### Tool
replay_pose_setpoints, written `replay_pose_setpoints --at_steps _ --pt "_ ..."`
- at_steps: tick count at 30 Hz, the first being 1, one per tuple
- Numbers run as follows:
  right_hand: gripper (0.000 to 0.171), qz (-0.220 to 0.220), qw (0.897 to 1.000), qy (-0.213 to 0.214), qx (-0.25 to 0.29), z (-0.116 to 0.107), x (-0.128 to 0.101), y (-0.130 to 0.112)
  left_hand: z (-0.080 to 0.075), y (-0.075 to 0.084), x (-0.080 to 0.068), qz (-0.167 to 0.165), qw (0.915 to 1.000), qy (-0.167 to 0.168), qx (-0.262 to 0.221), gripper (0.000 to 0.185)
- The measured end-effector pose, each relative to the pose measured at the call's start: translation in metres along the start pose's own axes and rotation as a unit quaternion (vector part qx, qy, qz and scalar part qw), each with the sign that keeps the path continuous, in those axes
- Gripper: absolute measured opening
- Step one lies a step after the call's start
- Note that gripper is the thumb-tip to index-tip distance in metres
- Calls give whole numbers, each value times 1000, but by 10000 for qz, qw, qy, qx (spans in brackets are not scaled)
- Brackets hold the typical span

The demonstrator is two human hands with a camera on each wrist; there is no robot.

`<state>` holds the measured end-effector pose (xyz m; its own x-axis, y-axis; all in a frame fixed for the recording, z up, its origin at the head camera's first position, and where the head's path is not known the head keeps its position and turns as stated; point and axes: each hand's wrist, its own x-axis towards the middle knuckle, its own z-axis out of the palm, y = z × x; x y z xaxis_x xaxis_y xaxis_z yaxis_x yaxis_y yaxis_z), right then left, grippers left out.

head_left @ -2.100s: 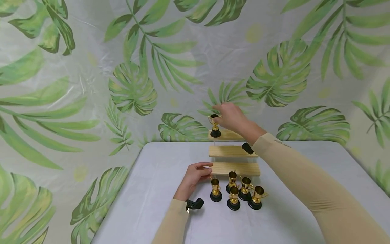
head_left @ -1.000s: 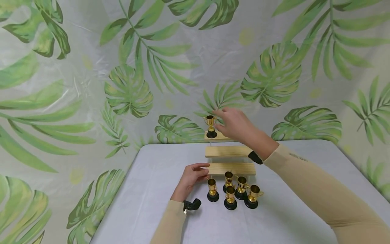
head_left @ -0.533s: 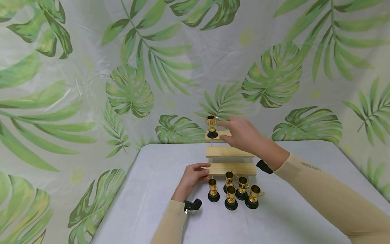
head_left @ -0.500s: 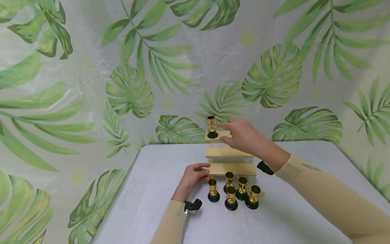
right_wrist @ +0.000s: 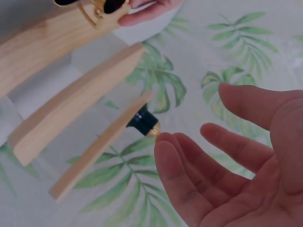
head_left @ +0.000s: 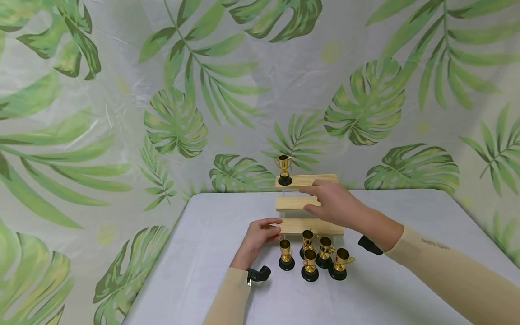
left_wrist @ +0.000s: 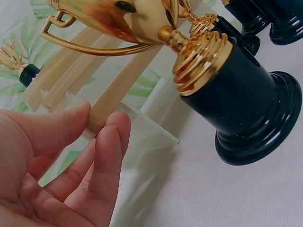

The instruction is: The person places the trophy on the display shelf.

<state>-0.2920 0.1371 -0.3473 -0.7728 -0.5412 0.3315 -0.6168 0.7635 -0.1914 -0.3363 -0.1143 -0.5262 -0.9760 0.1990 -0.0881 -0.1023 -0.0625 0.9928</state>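
A leaf-printed backdrop (head_left: 122,113) is hung behind and beside a white-covered table (head_left: 203,280). A three-step wooden stand (head_left: 310,203) is set at the table's far middle. Since the earlier frames the right hand (head_left: 335,205) has been drawn back and down from the top step, and is now held empty before the middle step, fingers loosely spread. The left end of the lowest step is pinched by the left hand (head_left: 260,234). One small gold trophy (head_left: 284,170) with a black base is left upright on the top step, beyond and left of the right hand. Five matching trophies (head_left: 314,259) are clustered on the table just right of the left hand.
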Motion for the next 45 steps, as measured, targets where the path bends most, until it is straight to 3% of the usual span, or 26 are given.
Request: replay_pose_setpoints --at_steps 12,21,29,35,45 --pt "42 -144 9987 -424 -227 8 -30 6 -1 -1 1 -45 10000 2 -70 28" --pt "40 -59 9973 -729 -65 9 -54 3 -1 2 0 -45 9999 -17 -127 28" --pt "36 -62 9961 -873 101 12 -75 1 -2 -1 2 -150 9998 1 -108 29" --pt "34 -191 9970 -724 181 11 -86 4 -2 -3 3 -123 9999 5 -62 30" --pt "40 333 9956 -838 263 16 -100 10 -3 -4 2 -160 9998 -24 -132 30"
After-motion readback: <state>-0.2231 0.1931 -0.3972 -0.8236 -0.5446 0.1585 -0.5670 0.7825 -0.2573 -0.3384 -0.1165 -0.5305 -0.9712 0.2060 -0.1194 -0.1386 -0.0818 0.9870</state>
